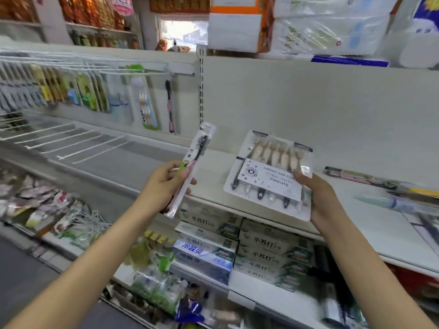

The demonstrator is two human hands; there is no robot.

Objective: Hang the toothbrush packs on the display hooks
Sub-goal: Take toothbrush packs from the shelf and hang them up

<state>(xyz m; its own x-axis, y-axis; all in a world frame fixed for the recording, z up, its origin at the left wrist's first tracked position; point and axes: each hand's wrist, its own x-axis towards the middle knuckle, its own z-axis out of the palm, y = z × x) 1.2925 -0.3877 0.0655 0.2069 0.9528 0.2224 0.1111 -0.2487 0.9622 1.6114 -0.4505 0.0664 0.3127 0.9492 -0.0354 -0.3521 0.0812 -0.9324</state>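
Cream shop shelving (308, 110) backs both hands. Left hand (166, 184) pinches a slim clear single-toothbrush sleeve (190, 169) near its middle, hang tab up. Right hand (318, 198) grips the wide clear multi-brush blister pack (268, 176) by its right edge. Both look light, stiff, slick; white wire display hooks (78, 148) lie well left, seemingly bare.

Left hand (166, 184) grips single pack (192, 167); right hand (320, 198) multipack (268, 174).
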